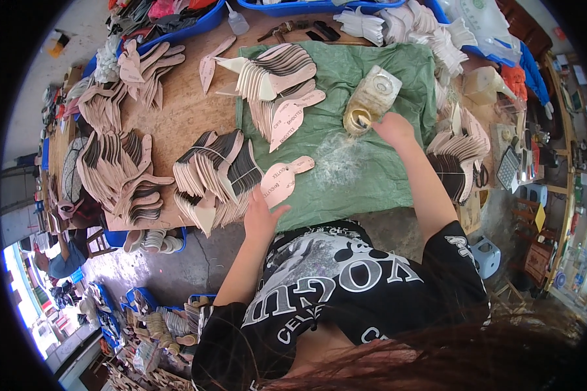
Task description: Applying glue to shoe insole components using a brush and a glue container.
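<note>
My left hand (262, 215) lies on the near end of a pale pink shoe insole (282, 179) that rests flat on a green cloth (346, 163). Just left of it is a fanned stack of insoles (215, 176) with dark backs. My right hand (392, 127) reaches out to an open glue jar (366, 104) lying tilted on the cloth, fingers at its mouth; what it holds there is hidden. A whitish glue smear (336, 156) marks the cloth between my hands.
More fanned insole stacks lie on the cloth (277, 81), on the wooden table (120, 173) at left and at right (460, 153). Blue bins (195, 26) line the far edge. A small bottle (237, 21), a calculator (507, 168) and a grey stool (486, 254) stand nearby.
</note>
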A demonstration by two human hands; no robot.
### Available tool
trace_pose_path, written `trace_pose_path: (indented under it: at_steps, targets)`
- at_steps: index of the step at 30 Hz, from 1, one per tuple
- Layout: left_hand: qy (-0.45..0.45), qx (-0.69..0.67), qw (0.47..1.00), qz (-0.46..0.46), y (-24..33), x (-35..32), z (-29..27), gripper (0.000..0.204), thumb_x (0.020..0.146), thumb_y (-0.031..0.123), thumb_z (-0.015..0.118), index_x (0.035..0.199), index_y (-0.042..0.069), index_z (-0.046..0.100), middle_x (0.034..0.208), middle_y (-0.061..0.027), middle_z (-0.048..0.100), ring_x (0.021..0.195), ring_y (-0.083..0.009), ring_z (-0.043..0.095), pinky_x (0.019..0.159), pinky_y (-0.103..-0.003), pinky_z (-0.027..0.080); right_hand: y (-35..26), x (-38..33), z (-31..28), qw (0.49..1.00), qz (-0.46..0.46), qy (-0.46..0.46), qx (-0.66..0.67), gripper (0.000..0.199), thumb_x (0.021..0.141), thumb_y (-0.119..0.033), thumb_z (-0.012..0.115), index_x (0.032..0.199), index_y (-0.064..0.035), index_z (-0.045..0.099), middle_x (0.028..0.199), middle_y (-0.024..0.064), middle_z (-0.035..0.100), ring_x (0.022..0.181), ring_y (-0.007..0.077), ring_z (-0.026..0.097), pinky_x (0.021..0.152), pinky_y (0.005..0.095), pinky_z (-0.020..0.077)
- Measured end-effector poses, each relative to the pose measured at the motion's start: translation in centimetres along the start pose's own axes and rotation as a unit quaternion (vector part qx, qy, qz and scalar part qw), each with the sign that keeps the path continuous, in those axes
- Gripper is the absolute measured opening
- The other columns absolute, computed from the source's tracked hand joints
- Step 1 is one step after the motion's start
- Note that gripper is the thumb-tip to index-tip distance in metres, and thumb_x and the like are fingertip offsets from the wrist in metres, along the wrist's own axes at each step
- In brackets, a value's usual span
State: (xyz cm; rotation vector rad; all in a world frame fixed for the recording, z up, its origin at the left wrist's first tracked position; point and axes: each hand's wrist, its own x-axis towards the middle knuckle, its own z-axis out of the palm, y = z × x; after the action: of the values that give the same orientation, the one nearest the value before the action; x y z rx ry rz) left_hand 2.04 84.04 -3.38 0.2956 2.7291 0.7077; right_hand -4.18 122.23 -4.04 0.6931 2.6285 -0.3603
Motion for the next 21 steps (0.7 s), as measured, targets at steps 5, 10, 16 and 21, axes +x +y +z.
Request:
trace_pose_path:
  at_steps: [5, 10, 16, 21]
  targets:
    - [0.058, -0.025, 0.998, -0.023, -0.7, 0.7, -0.2, 0.053, 0.081, 0.006, 0.057, 0.126, -0.005, 0.032, 0.117, -0.0294, 0.042, 0.102, -0.0458, 0.050, 0.083, -0.047, 0.045, -0.5, 0.3, 0.3, 1.000, -0.023, 0.004, -0.004, 0.039, 0.079, -0.038, 0.058, 0.089, -0.0013, 0.066, 0.091, 0.0180, 0.065, 0.087, 0.0341, 0.063, 0.073, 0.0424, 0.0500]
    - [0.106, -0.089, 0.990, -0.014, -2.5, 0.4, 0.5, 0.045, 0.085, 0.005, 0.050, 0.124, -0.007, 0.032, 0.116, -0.0330, 0.040, 0.100, -0.0485, 0.049, 0.088, -0.047, 0.042, 0.6, -0.9, 1.0, 0.999, -0.028, 0.041, 0.024, 0.041, 0.078, -0.041, 0.058, 0.077, -0.0010, 0.067, 0.079, 0.0186, 0.065, 0.077, 0.0360, 0.062, 0.067, 0.0438, 0.0489]
    - [-0.019, -0.232, 0.955, -0.184, -6.6, -1.0, 4.0, 0.036, 0.091, 0.019, 0.051, 0.119, 0.001, 0.040, 0.083, -0.0152, 0.058, 0.069, -0.0247, 0.061, 0.057, -0.035, 0.048, 1.1, -2.3, 1.2, 0.998, -0.042, 0.038, 0.042, 0.043, 0.081, -0.044, 0.054, 0.079, -0.0026, 0.065, 0.081, 0.0183, 0.064, 0.080, 0.0370, 0.061, 0.067, 0.0463, 0.0476]
    - [-0.154, -0.411, 0.835, -0.333, -2.8, -1.4, 2.6, 0.034, 0.091, 0.026, 0.049, 0.118, 0.006, 0.039, 0.074, -0.0068, 0.052, 0.046, -0.0136, 0.043, 0.041, -0.029, 0.041, 4.0, -2.6, 3.2, 0.997, -0.068, -0.002, 0.045, 0.047, 0.082, -0.045, 0.054, 0.076, -0.0001, 0.066, 0.079, 0.0227, 0.062, 0.078, 0.0404, 0.060, 0.066, 0.0480, 0.0461]
